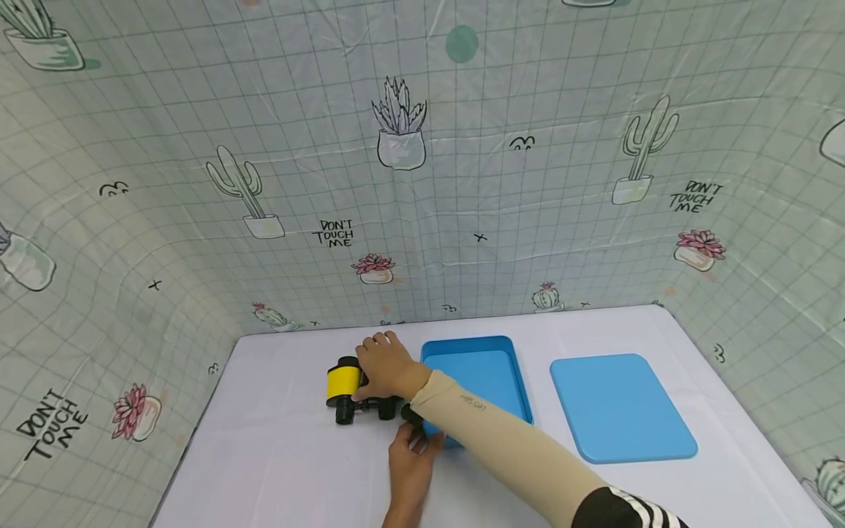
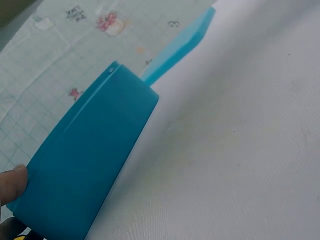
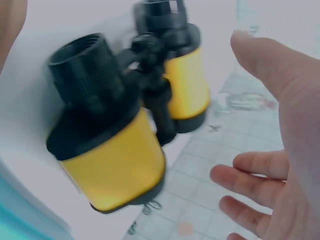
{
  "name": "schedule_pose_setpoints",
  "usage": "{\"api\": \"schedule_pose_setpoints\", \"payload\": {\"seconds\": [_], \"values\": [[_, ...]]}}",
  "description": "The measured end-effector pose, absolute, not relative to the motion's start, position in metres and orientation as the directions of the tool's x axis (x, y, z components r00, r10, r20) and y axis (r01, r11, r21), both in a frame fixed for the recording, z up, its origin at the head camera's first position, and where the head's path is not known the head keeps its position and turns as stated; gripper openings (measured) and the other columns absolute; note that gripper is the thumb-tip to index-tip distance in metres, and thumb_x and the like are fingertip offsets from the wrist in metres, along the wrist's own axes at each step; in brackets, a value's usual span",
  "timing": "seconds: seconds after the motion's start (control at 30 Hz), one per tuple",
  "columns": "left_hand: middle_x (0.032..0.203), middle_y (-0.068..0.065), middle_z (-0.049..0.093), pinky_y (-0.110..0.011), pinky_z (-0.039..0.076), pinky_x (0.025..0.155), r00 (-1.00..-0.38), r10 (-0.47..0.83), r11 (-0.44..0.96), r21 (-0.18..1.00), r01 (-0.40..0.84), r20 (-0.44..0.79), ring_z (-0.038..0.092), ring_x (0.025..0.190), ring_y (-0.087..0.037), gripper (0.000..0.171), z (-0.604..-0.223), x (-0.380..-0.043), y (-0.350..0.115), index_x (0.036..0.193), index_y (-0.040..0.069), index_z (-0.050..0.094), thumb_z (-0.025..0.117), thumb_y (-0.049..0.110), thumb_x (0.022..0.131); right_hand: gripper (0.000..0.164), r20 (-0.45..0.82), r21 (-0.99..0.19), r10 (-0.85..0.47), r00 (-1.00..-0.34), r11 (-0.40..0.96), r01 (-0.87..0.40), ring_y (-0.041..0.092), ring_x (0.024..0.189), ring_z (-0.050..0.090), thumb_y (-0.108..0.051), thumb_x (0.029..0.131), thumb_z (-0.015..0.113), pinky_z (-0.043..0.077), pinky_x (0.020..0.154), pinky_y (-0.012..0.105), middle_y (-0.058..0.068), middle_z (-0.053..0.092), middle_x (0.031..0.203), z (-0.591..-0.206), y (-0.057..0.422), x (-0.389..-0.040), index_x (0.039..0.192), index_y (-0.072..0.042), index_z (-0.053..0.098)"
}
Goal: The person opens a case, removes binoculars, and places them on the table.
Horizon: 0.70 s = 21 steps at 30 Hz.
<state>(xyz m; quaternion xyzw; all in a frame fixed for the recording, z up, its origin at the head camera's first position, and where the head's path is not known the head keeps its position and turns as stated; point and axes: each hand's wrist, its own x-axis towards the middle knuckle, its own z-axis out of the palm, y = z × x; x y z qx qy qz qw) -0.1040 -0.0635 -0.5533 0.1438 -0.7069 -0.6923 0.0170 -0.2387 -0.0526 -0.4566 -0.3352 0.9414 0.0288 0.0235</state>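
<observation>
A pair of yellow and black binoculars (image 1: 344,381) stands on the white table, left of a shallow blue box (image 1: 477,369). My right hand (image 1: 389,364) is over its right side in the head view. In the right wrist view the fingers are spread beside the binoculars (image 3: 117,160), with a gap between. My left hand (image 1: 412,463) is at the near left corner of the box, beside a small dark object (image 1: 411,415). A fingertip touches the box wall (image 2: 95,155) in the left wrist view. Whether the left fingers grip anything is hidden.
A flat blue lid (image 1: 623,408) lies on the table right of the box. My right forearm in a beige sleeve (image 1: 508,447) crosses over the box's near left part. A cactus-print cloth (image 1: 449,191) hangs behind and at both sides of the table.
</observation>
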Motion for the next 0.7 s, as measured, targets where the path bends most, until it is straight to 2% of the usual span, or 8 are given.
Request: {"api": "schedule_pose_setpoints", "payload": {"seconds": [0.3,0.7], "values": [[0.141,-0.024,0.061,-0.053,0.051,0.112,-0.956,-0.237,0.001,0.983,-0.181,-0.176,0.057,0.130,-0.040,0.060,-0.552,-0.108,-0.063,0.142,-0.011,0.057,0.081,0.005,0.089,0.077,0.017,-0.210,-0.603,-0.798,0.778,-0.592,0.033,0.143,0.048,-0.055,0.096,0.074,0.035,0.124,0.051,0.012,0.057,0.152,-0.436,-0.002,-0.236,0.152,-0.006,0.055],[0.139,-0.026,0.059,-0.053,0.051,0.111,-0.931,-0.281,0.030,0.967,-0.252,-0.234,0.057,0.128,-0.041,0.063,-0.549,-0.109,-0.059,0.143,-0.010,0.056,0.084,0.006,0.089,0.070,0.123,-0.418,-0.477,-0.870,0.771,-0.481,0.043,0.140,0.050,-0.038,0.093,0.082,0.036,0.119,0.063,0.019,0.060,0.148,-0.450,0.076,-0.224,0.147,0.001,0.058]]}}
